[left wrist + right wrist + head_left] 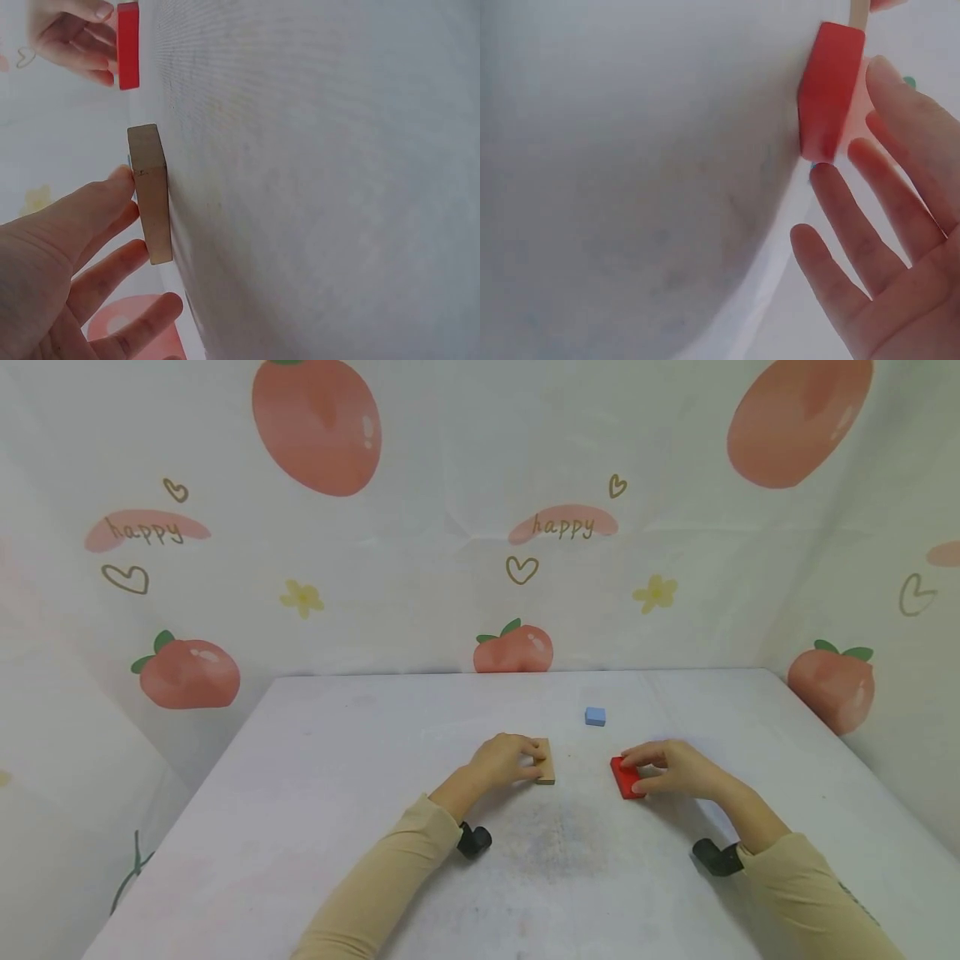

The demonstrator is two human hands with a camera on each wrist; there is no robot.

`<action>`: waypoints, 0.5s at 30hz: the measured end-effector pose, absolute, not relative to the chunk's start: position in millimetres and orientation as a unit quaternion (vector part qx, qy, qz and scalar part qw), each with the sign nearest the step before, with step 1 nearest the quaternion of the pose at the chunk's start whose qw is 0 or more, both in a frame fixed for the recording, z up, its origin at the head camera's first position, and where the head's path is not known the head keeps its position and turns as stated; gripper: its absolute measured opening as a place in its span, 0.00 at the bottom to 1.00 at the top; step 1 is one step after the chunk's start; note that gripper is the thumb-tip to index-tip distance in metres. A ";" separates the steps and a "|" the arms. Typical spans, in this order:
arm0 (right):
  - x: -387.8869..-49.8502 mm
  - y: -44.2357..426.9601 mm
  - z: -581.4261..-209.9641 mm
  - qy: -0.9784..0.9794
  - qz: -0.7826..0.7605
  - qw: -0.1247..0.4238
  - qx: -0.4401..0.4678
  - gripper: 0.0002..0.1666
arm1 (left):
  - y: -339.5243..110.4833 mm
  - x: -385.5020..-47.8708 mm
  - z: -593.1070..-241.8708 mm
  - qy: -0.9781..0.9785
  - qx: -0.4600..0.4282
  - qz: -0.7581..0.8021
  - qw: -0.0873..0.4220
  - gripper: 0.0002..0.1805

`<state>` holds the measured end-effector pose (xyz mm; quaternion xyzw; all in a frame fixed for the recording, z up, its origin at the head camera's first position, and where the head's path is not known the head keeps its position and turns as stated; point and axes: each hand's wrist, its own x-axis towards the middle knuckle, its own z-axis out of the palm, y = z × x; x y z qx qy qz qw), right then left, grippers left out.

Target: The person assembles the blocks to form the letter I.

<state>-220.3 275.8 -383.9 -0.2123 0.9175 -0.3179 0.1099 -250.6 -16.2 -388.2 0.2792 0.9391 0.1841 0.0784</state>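
Note:
A flat wooden block point(548, 767) lies on the white table, its long side pointing away from me. My left hand point(504, 762) reaches over it from the left; in the left wrist view the thumb and a fingertip touch the upper face of the wooden block point(154, 202), not wrapped around it. To the right lies a red block point(626, 778), also flat. Over it is my right hand point(678, 770), thumb and fingers spread. The right wrist view has the fingers extended beside the red block point(829, 90); whether the fingertips touch it I cannot tell.
A small blue block point(595, 717) sits farther back on the table point(360, 760), between and beyond the two larger blocks. Behind the table's far edge hangs a white curtain point(420, 585) printed with fruit, hearts and flowers. Dark wrist-worn devices point(474, 841) stick out near both sleeves.

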 end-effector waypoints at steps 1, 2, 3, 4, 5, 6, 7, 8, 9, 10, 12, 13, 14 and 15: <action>-220.6 276.2 -383.3 0.919 -0.316 0.109 -0.209 0.21 | -16.3 -250.4 -388.3 0.939 0.279 0.185 0.078 0.18; -220.8 276.6 -382.9 0.921 -0.315 0.107 -0.204 0.21 | -16.3 -250.2 -388.5 0.939 0.280 0.185 0.078 0.18; -221.1 277.1 -382.2 0.921 -0.316 0.107 -0.201 0.21 | -16.4 -250.1 -388.5 0.939 0.281 0.184 0.078 0.18; -221.3 277.8 -381.7 0.921 -0.317 0.107 -0.200 0.22 | -16.4 -249.9 -388.5 0.939 0.281 0.183 0.077 0.18; -221.7 278.6 -381.2 0.921 -0.316 0.107 -0.202 0.23 | -16.5 -249.8 -388.5 0.939 0.282 0.182 0.077 0.18; -222.2 279.3 -381.4 0.920 -0.317 0.107 -0.203 0.23 | -16.6 -249.7 -388.4 0.939 0.282 0.183 0.077 0.18; -222.8 280.2 -381.7 0.920 -0.317 0.106 -0.206 0.23 | -16.6 -249.8 -388.3 0.939 0.281 0.184 0.077 0.18; -223.2 280.9 -382.1 0.918 -0.317 0.107 -0.210 0.24 | -16.6 -249.8 -388.2 0.939 0.281 0.184 0.077 0.18; -223.7 281.6 -382.5 0.917 -0.319 0.110 -0.214 0.24 | -16.6 -249.9 -388.0 0.939 0.280 0.185 0.078 0.18; -224.0 282.2 -382.9 0.916 -0.318 0.112 -0.215 0.25 | -16.6 -249.9 -387.8 0.938 0.279 0.188 0.079 0.18; -224.7 282.9 -384.5 0.916 -0.319 0.119 -0.210 0.27 | -16.5 -249.9 -387.4 0.938 0.278 0.191 0.081 0.18; -225.1 283.3 -385.0 0.917 -0.318 0.124 -0.207 0.28 | -16.4 -249.9 -387.4 0.938 0.278 0.191 0.082 0.18; -225.2 283.4 -385.3 0.917 -0.318 0.127 -0.204 0.29 | -16.4 -249.9 -387.3 0.938 0.277 0.191 0.083 0.18; -225.5 283.6 -385.6 0.918 -0.316 0.131 -0.201 0.30 | -16.4 -249.7 -387.2 0.938 0.277 0.192 0.083 0.18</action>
